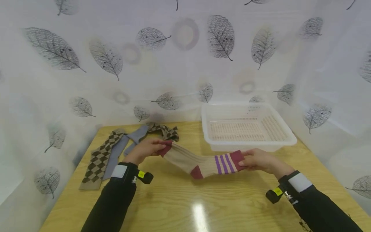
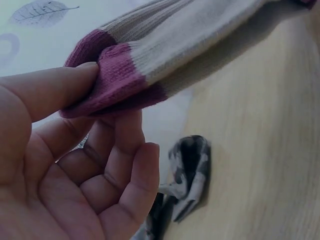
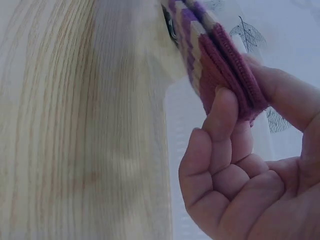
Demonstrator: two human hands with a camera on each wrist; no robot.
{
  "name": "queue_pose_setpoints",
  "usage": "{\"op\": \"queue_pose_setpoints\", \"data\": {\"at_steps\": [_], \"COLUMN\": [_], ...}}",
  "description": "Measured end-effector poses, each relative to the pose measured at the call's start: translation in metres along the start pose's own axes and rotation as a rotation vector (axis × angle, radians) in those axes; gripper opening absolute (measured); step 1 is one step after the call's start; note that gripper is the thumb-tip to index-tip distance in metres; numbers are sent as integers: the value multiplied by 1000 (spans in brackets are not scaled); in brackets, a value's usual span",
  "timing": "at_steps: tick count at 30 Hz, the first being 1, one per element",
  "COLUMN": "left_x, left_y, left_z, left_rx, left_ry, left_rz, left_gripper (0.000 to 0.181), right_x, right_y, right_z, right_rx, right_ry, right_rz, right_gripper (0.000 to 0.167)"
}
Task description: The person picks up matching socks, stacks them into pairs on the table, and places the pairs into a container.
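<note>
A beige sock [image 1: 185,158] with maroon ends, a maroon heel and purple stripes is stretched between two hands above the wooden table. The left hand [image 1: 145,149] pinches its plain maroon end; in the left wrist view the thumb lies on top of the maroon knit [image 2: 120,75] and fingers are beneath. At the striped side, the right hand [image 1: 259,160] pinches the other maroon end between thumb and fingers. In the right wrist view two knit layers [image 3: 227,75] lie together in that pinch. The sock sags at the heel.
Brown checkered socks [image 1: 101,158] and grey ones [image 1: 116,154] lie at the table's left, with another checkered piece [image 1: 171,132] at the back edge. A white perforated basket [image 1: 207,137] stands at the back right. Leaf-print sheeting surrounds the wooden table [image 1: 174,206].
</note>
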State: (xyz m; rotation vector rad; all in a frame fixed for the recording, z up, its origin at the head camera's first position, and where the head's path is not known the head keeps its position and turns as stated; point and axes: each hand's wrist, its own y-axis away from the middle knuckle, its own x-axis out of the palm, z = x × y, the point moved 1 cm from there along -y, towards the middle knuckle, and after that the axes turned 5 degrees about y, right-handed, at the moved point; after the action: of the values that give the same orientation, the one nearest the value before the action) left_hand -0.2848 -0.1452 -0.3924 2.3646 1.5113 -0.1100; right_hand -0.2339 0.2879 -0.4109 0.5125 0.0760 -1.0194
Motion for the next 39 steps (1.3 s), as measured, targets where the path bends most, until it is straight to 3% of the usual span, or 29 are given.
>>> {"op": "queue_pose_setpoints", "data": {"at_steps": [3, 7, 10, 15, 18, 23, 29, 34, 39], "left_x": [-5, -9, -11, -10, -7, 4, 25, 41, 61], "left_y": [4, 8, 9, 7, 3, -14, -38, -55, -75], "left_z": [-9, -22, -32, -43, -47, -54, -74, -97, -113], "left_rx": [29, 34, 34, 36, 45, 75, 21, -9, 8], "left_ry": [-14, 29, 71, 101, 127, 137, 209, 307, 360], "left_rz": [-8, -2, 6, 3, 0, -61, -175, -209, -210], "left_gripper": [31, 30, 30, 31, 31, 33, 37, 41, 35], "right_x": [-7, -14, -19, -27, -32, -43, -61, -81, -104], "right_y": [6, 16, 22, 29, 32, 35, 43, 50, 50], "right_z": [-4, -6, -4, 4, 9, 21, 42, 60, 75], "right_rx": [17, -6, -71, -232, -298, -322, -337, -296, -216], "right_ry": [-60, -163, -267, -394, -398, -410, -455, -447, -412], "right_rz": [25, 63, 114, 139, 78, -102, -276, -362, -477], "right_gripper": [58, 38, 22, 28, 31, 28, 20, 10, 11]}}
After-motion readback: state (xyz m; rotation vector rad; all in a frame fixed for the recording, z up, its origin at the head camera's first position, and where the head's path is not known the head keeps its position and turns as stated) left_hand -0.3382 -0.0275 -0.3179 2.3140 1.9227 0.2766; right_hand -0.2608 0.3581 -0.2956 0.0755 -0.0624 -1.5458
